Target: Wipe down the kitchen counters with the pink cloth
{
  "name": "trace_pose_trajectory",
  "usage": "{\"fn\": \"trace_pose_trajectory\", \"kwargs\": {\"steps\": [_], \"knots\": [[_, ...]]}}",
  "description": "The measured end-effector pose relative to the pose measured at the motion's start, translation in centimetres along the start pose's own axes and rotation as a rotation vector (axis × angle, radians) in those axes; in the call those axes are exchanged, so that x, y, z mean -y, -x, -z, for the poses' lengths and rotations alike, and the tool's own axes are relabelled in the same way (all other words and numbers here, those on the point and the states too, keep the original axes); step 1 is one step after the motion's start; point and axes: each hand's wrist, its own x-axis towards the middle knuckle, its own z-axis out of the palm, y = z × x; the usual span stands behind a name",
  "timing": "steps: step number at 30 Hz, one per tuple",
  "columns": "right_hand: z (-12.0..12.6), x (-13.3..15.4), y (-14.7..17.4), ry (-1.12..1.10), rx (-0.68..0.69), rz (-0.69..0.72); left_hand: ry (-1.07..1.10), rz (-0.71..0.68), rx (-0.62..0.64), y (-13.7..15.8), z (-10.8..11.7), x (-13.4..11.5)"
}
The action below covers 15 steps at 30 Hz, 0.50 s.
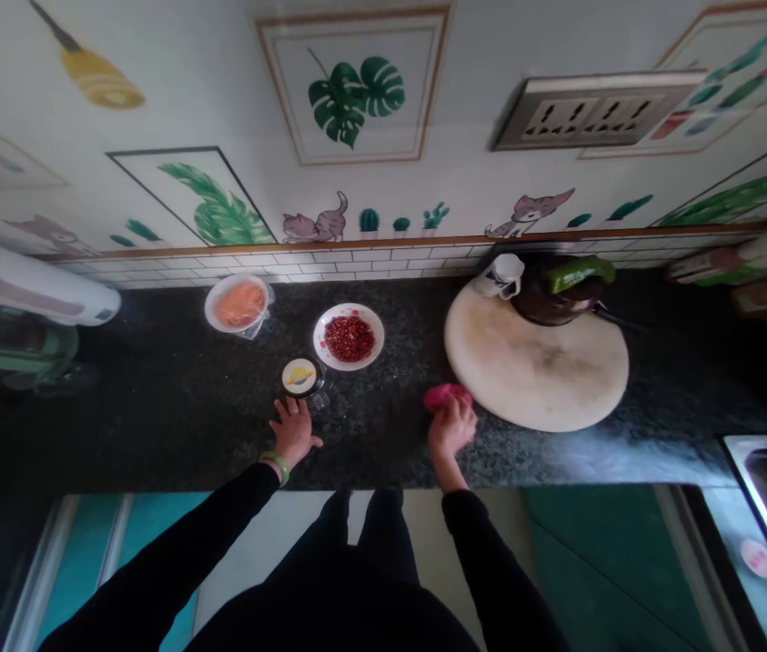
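My right hand [452,429] is closed on a bunched pink cloth [443,396], pressed to the dark countertop [383,435] just left of the round cutting board [539,362]. Fingers spread, my left hand [294,433] rests on the counter, its fingertips close to a round container with a white and yellow top [300,375]; I cannot tell whether they touch. A small clear object [319,398] lies beside that container. Behind it, a white plate [376,351] holds small dark red pieces that look like beans or nuts.
At the back left stands a white bowl [210,312] of orange-pink food. A white appliance [30,281] lies further left. A white mug [506,272] and a dark pot [550,303] with a green item [580,273] crowd the board's back edge. A sink [740,448] sits at right.
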Motion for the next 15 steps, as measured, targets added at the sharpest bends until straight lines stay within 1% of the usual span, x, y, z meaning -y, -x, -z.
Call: {"fn": "trace_pose_trajectory", "kwargs": {"steps": [2, 4, 6, 8, 11, 13, 14, 15], "knots": [[-1.8, 3.7, -2.8, -0.046, 0.102, 0.099, -0.003, 0.005, 0.02, 0.0, 0.0, 0.0], [-3.4, 7.2, -5.0, -0.06, 0.153, 0.139, -0.006, 0.005, 0.036, 0.1, 0.0, -0.1], [-4.2, 9.2, -5.4, -0.046, 0.192, 0.187, 0.002, 0.004, 0.039, 0.3, 0.2, -0.1], [-4.1, 9.5, -3.4, -0.02, 0.245, 0.269, 0.028, 0.006, 0.041, 0.4, 0.3, 0.0], [-3.0, 7.8, 2.6, -0.016, 0.36, 0.4, 0.079, 0.02, 0.047, 0.4, 0.3, 0.1], [-2.5, 6.6, 5.9, -0.071, 0.431, 0.454, 0.098, 0.023, 0.042, 0.4, 0.2, 0.2], [-2.3, 6.2, 6.6, -0.113, 0.456, 0.473, 0.104, 0.022, 0.036, 0.4, 0.2, 0.2], [-2.0, 6.0, 6.4, -0.156, 0.469, 0.484, 0.11, 0.021, 0.032, 0.4, 0.2, 0.2]]}}
